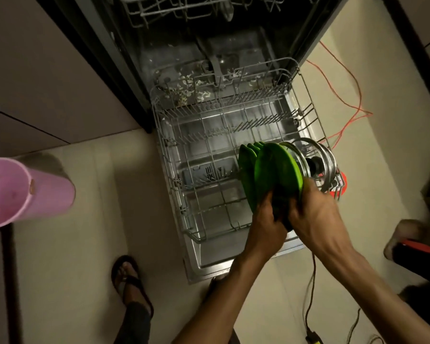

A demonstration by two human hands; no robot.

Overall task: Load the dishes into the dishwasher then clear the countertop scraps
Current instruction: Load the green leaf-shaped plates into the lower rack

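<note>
Here both hands grip green plates at rack's right edge.

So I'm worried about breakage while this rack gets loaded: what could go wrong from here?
1. Both the left hand and right hand grip a bunch of green plates at their lower edge; one might slip out.
2. The plates sit close against the glass lids, so a knock may chip them.
3. The orange cable on the floor beside the rack could trip someone.
</note>
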